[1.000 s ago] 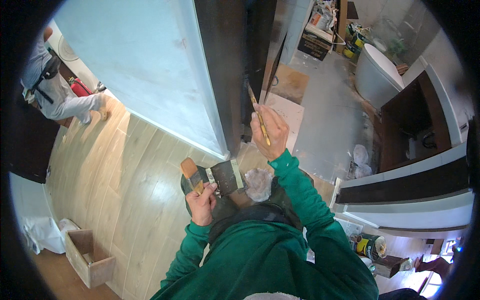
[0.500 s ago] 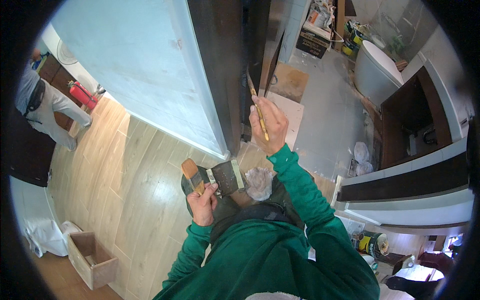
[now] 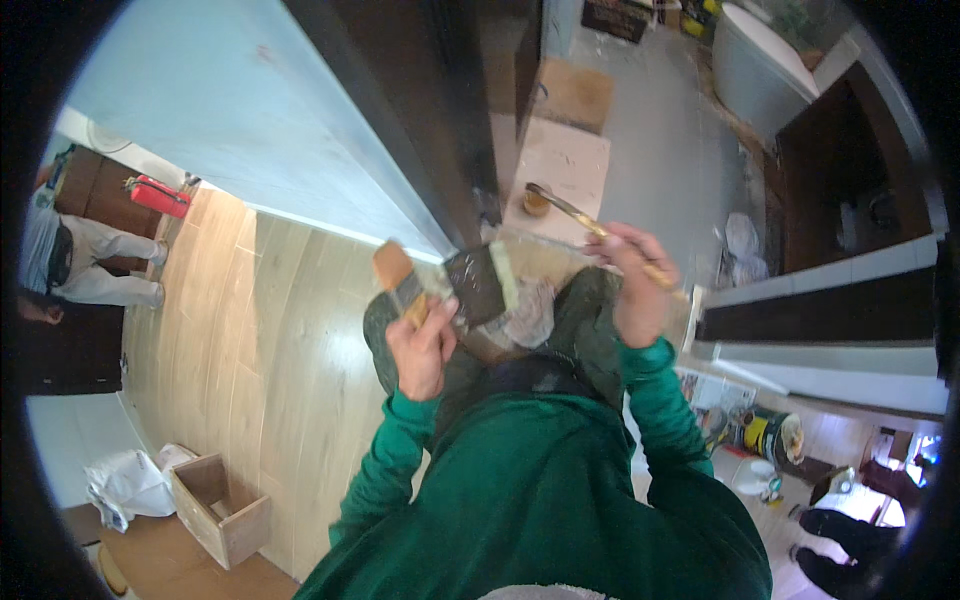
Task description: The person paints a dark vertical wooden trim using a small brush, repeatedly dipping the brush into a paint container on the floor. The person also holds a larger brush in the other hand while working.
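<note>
My left hand [image 3: 420,352] is closed on a wide flat paintbrush [image 3: 393,268] with tan bristles pointing up. The same hand grips the edge of a dark rectangular piece [image 3: 475,285] with pale strips along two sides and light specks. My right hand [image 3: 640,280] pinches a slender paintbrush [image 3: 580,215]. Its dark tip is over a small amber-brown jar [image 3: 536,204], though I cannot tell whether it touches. Under the jar lies a pale flat board [image 3: 568,160]. A whitish crumpled rag [image 3: 530,318] lies by my knees, partly behind the dark piece.
The dark door frame [image 3: 420,110] rises ahead, beside a pale blue wall [image 3: 240,120]. A white tub-shaped fixture [image 3: 755,60] and a dark cabinet [image 3: 850,170] stand right. A wooden drawer [image 3: 220,510] sits left on the floor. Another person [image 3: 100,255] stands at far left.
My right hand has moved from the door frame back and to the right, taking the slender brush down to the jar. My left hand has risen slightly, and the view has tilted downward.
</note>
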A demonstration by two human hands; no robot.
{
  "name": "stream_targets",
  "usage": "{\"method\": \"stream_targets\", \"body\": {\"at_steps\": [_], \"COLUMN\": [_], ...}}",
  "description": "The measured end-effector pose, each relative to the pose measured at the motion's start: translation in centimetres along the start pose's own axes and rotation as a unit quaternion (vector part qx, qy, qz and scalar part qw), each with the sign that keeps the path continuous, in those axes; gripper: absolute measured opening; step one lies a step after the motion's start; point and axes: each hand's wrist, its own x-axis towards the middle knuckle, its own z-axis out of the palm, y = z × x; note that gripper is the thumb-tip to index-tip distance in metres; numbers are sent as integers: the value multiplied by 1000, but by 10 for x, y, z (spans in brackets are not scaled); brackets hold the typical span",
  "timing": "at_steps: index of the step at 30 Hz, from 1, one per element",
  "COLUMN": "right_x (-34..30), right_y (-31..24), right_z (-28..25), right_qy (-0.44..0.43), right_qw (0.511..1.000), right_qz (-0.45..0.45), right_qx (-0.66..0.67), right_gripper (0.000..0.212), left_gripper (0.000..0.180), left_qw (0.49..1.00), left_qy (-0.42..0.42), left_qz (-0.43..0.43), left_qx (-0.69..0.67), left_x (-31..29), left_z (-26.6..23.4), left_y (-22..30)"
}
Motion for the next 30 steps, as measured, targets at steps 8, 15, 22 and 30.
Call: {"method": "stream_targets", "body": {"at_steps": [8,15,22,30], "right_x": [-83,-102,-152,-290], "right_y": [7,45,108,191], "right_z": [-120,-149,-239,-387], "right_qy": [178,348,383,637], "right_qw": [956,900,830,701], "right_qz": [181,153,137,168], "right_qx": [149,211,382,274], "right_gripper": [32,37,37,27], "left_gripper": [20,16,31,33], "left_qw": [976,934,886,915], "left_qy": [-169,-258,-330,-274], "left_qz": [-137,-247,-286,-190], "left_qx": [-11,21,158,228], "left_x": [9,-30,-45,11], "left_z": [129,214,243,180], "left_y": [-47,-124,-177,-157]}}
